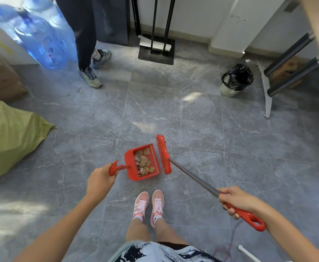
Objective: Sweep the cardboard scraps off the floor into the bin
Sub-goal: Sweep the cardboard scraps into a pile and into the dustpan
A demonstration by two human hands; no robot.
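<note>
A red dustpan (131,168) holds several brown cardboard scraps (143,162) just ahead of my feet. My left hand (100,179) grips its red handle. To the pan's right, a red broom head (163,155) lies along the open edge. My right hand (237,200) grips the broom's handle where the metal shaft meets the red grip. The bin (236,79), lined with a black bag, stands on the floor at the far right.
Another person's legs and shoes (90,76) stand at the far left beside blue water bottles (41,40). A green sack (9,138) lies on the left. A black stand base (156,52) sits by the wall. White table legs (267,95) rise next to the bin.
</note>
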